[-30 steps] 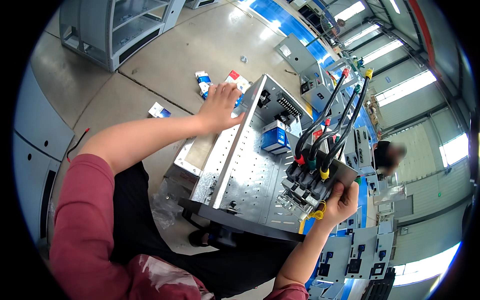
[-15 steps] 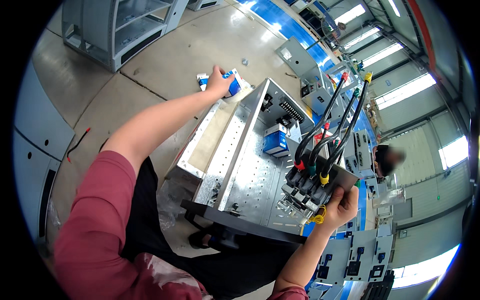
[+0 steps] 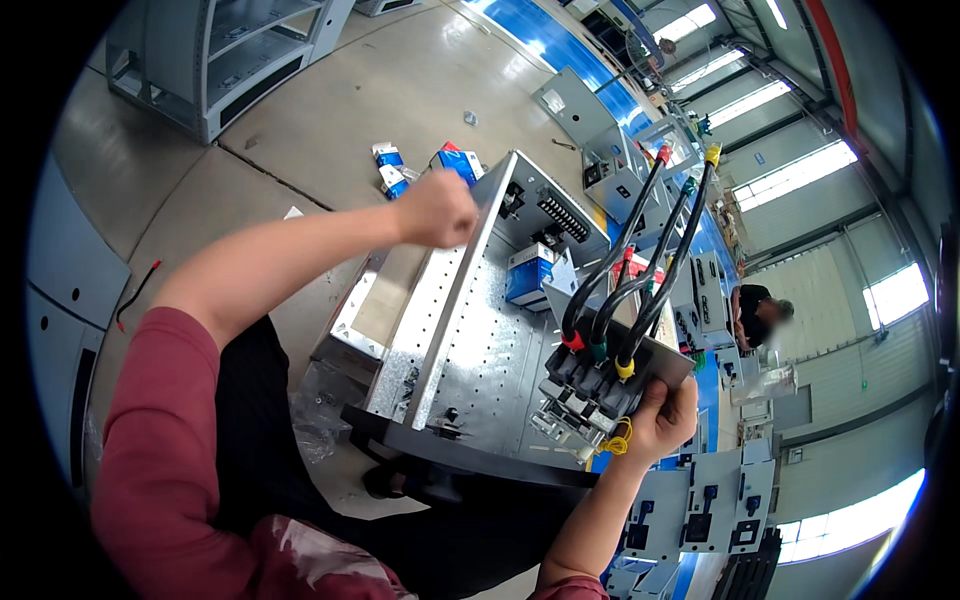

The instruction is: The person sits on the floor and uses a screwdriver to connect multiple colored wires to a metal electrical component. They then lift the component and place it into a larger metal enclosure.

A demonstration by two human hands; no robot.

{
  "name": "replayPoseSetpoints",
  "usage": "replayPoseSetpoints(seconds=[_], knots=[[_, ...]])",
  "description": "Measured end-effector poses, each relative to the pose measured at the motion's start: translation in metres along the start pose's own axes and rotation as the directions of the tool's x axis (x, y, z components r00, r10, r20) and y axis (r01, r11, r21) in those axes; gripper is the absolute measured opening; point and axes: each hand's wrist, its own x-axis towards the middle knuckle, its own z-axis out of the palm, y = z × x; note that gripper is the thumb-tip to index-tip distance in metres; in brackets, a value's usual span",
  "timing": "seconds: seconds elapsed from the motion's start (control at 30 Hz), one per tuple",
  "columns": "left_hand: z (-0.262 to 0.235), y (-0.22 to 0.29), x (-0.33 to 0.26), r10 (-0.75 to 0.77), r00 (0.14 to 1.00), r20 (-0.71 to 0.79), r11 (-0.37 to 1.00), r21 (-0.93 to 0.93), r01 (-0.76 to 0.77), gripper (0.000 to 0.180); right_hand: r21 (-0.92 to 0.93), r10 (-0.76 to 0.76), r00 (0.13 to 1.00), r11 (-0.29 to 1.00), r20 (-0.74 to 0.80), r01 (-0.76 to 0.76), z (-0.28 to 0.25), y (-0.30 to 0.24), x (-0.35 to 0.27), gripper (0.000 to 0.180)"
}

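My left hand (image 3: 437,210) is curled into a fist above the edge of a metal cabinet box (image 3: 480,340); it is a little blurred, and whatever it may hold is hidden. Past it on the floor lies a blue and white carton (image 3: 458,160). My right hand (image 3: 668,418) grips the edge of a metal plate (image 3: 668,362). That plate carries a black switch unit (image 3: 592,392) with three thick black cables (image 3: 640,270), their ends sleeved red, green and yellow. A coil of yellow wire (image 3: 618,437) hangs beside my right hand.
Another blue and white carton (image 3: 528,276) stands inside the cabinet box, near a black terminal strip (image 3: 564,218). Small cartons (image 3: 390,168) lie on the floor. Open grey cabinets (image 3: 240,70) stand at the far left. A person (image 3: 758,315) is at the right by more cabinets.
My left hand has let go of the blue and white carton and come back toward the cabinet box, closing into a fist. My right hand keeps its hold on the plate.
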Motion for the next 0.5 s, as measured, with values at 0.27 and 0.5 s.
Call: replayPoseSetpoints(seconds=[0.27, 0.5], knots=[[0.077, 0.087, 0.039, -0.364, 0.903, 0.229, 0.816, -0.389, 0.427, 0.103, -0.035, 0.003, 1.000, 0.999, 0.027, -0.002, 0.004, -0.008, 0.004, 0.007], [0.076, 0.083, 0.053, -0.258, 0.944, 0.204, 0.736, -0.591, 0.329, 0.078, 0.009, 0.000, 1.000, 1.000, -0.006, 0.000, 0.006, -0.014, 0.007, 0.004]])
